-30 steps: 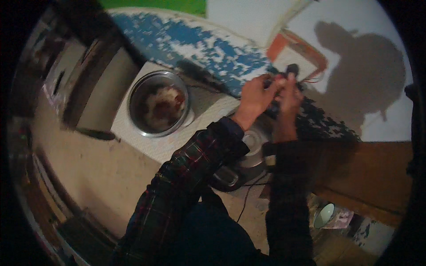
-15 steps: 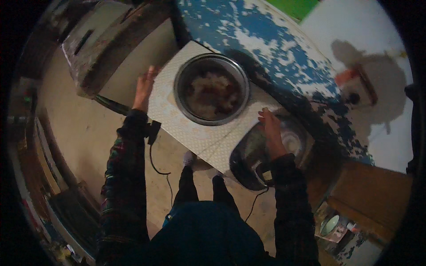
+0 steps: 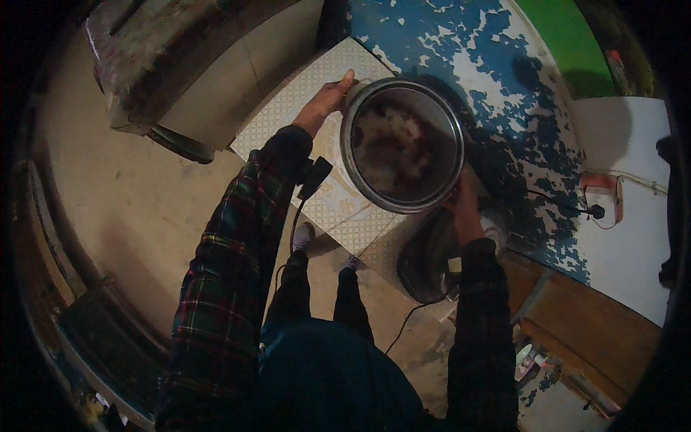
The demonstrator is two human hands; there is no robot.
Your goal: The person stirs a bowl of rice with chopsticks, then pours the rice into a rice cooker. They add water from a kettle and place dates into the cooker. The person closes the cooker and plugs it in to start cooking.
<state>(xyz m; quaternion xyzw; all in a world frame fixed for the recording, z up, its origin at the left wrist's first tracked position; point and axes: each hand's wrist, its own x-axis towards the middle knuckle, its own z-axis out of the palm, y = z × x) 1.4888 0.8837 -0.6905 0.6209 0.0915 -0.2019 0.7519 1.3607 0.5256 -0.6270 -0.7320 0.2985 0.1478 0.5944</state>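
Observation:
A round metal pot (image 3: 349, 155) with reddish-brown, cloudy contents (image 3: 399, 140) is held between my hands over the right part of a small pale patterned table (image 3: 327, 187). My left hand (image 3: 327, 101) closes on its upper left rim, thumb pointing up. At the lower right side, my right hand (image 3: 464, 205) grips the pot, its fingertips partly hidden beneath the wall. Whether the pot's base touches the tabletop cannot be seen. Just below my right hand, a dark rounded appliance (image 3: 425, 263) is partly covered by my right forearm.
A blue wall with peeling paint (image 3: 461, 65) stands close beyond the table. A plug with a cord (image 3: 594, 212) is at a wall socket on the right. A brown wooden cabinet (image 3: 586, 331) lies at the lower right, and a covered piece of furniture (image 3: 187, 65) at the upper left.
Both hands, earlier apart from the pot, have closed on its sides. The pot has shifted right from the table's middle, uncovering the printed pattern there. The view has also turned.

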